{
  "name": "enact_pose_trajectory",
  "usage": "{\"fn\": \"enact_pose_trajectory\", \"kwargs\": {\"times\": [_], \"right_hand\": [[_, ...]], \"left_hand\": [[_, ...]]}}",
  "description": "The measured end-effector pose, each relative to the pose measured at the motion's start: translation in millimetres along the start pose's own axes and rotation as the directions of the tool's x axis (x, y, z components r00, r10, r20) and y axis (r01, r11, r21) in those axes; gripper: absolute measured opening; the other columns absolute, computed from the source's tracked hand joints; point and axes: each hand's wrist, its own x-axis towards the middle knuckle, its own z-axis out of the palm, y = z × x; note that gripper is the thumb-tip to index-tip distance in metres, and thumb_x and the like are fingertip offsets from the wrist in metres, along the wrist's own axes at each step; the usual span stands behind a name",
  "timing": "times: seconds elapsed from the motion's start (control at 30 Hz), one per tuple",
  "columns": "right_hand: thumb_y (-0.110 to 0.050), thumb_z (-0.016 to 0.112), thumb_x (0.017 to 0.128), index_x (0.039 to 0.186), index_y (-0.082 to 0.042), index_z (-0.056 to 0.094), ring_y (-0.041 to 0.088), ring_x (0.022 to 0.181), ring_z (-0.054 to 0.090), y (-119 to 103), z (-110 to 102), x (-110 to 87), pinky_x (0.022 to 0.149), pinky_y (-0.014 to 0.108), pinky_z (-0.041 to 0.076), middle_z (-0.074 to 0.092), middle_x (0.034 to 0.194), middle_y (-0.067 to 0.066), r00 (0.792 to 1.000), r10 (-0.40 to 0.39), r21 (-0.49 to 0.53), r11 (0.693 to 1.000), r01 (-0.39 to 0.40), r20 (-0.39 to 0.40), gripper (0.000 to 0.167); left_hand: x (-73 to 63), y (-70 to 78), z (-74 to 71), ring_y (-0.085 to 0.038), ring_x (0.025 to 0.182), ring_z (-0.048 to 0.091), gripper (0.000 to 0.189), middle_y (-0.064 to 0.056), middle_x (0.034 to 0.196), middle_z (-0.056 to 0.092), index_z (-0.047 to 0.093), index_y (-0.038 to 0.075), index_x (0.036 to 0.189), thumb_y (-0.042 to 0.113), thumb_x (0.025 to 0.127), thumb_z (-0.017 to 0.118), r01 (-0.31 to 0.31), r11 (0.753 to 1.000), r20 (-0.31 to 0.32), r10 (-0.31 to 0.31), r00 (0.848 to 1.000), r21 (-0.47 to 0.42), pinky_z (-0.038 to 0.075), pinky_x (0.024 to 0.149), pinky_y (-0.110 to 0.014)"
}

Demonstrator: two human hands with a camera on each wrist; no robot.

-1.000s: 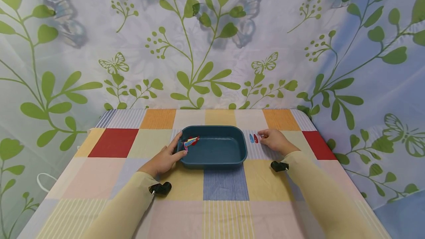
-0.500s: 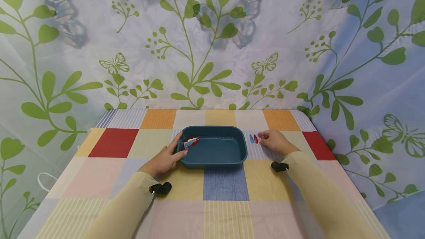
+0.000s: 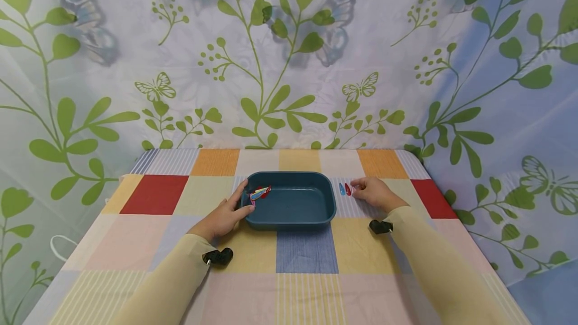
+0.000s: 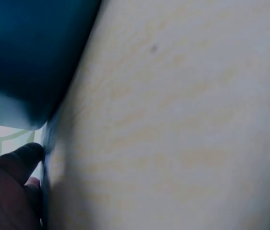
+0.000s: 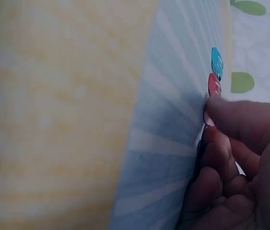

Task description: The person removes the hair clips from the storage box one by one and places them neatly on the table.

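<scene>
A dark blue-green plastic basin [image 3: 295, 207] stands mid-table in the head view. My left hand [image 3: 221, 218] rests on its left end, fingers spread along the rim and thumb at the front corner. Several colourful hair clips [image 3: 259, 193] lie inside, by that hand. Right of the basin, my right hand [image 3: 376, 193] pinches a pink hair clip [image 5: 207, 118] between thumb and finger, close to the cloth; the fingers cover much of it. A red hair clip [image 5: 214, 85] and a blue hair clip [image 5: 217, 63] lie beside it in a row.
A patchwork tablecloth [image 3: 307, 250] covers the table. A curtain [image 3: 289, 64] printed with leaves and butterflies hangs behind it. At the table's left side shows a white cable [image 3: 56, 247]. Each sleeve carries a small black wrist camera [image 3: 219, 256].
</scene>
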Motion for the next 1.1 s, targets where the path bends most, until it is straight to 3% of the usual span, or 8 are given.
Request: {"fn": "enact_pose_trajectory", "kwargs": {"times": [0.33,0.57,0.73,1.1], "right_hand": [[-0.019,0.071,0.099,0.138,0.000,0.066,0.027,0.100,0.056,1.0,0.3,2.1,0.090,0.041,0.047,0.067,0.104,0.010,1.000,0.011,0.012,1.000,-0.011,-0.002,0.044],[-0.018,0.071,0.099,0.140,-0.002,0.066,0.031,0.106,0.057,0.5,0.3,1.0,0.098,0.049,0.050,0.069,0.116,0.015,1.000,0.030,0.015,0.999,-0.030,0.006,0.044],[-0.018,0.071,0.099,0.141,-0.002,0.065,0.030,0.105,0.057,2.2,1.4,1.9,0.097,0.046,0.049,0.069,0.117,0.015,0.999,0.036,0.022,0.999,-0.036,0.009,0.045],[-0.018,0.072,0.099,0.142,-0.001,0.064,0.031,0.109,0.057,3.9,2.1,2.2,0.105,0.052,0.050,0.069,0.125,0.019,0.999,0.045,0.049,0.998,-0.045,0.010,0.047]], "left_hand": [[-1.1,1.2,-0.8,-0.055,0.159,-0.012,0.082,-0.012,0.178,0.011,0.000,0.047,0.168,0.052,0.107,0.055,0.015,1.000,0.000,-0.015,1.000,-0.003,-0.004,0.126,-0.074],[-0.4,0.8,-0.4,-0.055,0.160,-0.008,0.083,-0.013,0.177,0.015,0.002,0.042,0.169,0.052,0.106,0.055,-0.005,1.000,-0.007,0.005,1.000,0.012,-0.006,0.128,-0.069],[0.6,0.3,0.4,-0.057,0.159,-0.006,0.082,-0.015,0.177,0.014,0.003,0.040,0.170,0.051,0.107,0.054,0.000,1.000,-0.012,0.000,1.000,0.018,-0.005,0.127,-0.071],[0.3,2.3,0.8,-0.057,0.159,-0.004,0.084,-0.012,0.178,0.014,0.004,0.045,0.169,0.057,0.104,0.056,0.027,0.999,-0.018,-0.026,0.999,0.026,0.002,0.124,-0.077]]}}
